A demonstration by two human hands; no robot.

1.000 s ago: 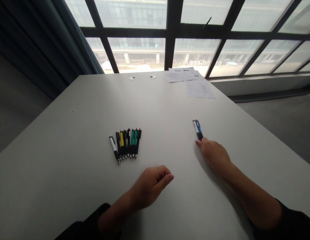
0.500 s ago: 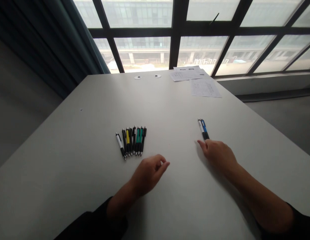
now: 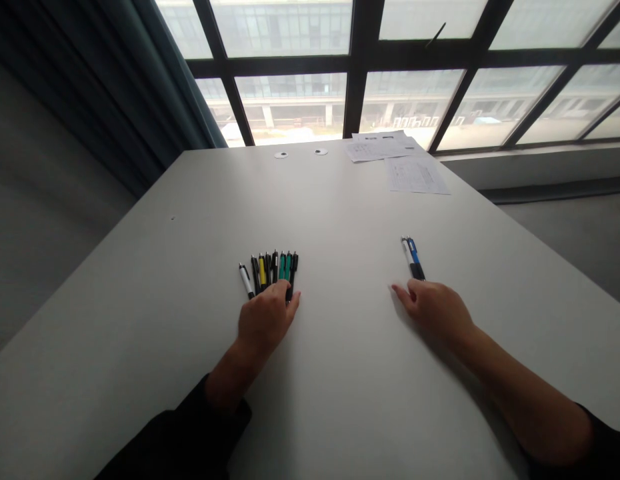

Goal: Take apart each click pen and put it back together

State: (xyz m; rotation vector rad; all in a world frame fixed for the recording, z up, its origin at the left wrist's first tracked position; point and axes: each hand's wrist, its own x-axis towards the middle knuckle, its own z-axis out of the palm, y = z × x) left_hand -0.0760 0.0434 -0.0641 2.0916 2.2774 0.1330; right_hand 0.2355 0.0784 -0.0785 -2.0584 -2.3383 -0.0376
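Note:
Several pens lie side by side on the white table point(image 3: 335, 220): a white one point(image 3: 246, 280) at the left end, a yellow one point(image 3: 262, 269), green ones point(image 3: 283, 267) and black ones point(image 3: 295, 264). My left hand point(image 3: 265, 313) lies over their lower ends, its thumb beside the rightmost black pen; most of its fingertips are hidden. Farther right, a white pen point(image 3: 407, 252) and a blue pen point(image 3: 415, 251) lie together. My right hand point(image 3: 437, 307) is at their lower ends, thumb stretched out to the left, other fingers hidden beneath the hand.
Printed papers point(image 3: 417, 176) lie at the table's back right. Two small white ovals with dark spots point(image 3: 281, 155) are at the back edge, before the window. A dark curtain point(image 3: 140, 87) hangs at the left.
My left hand has moved left and forward, from beside the row of pens onto their lower ends. My right hand stays at the two pens. The view has shifted slightly.

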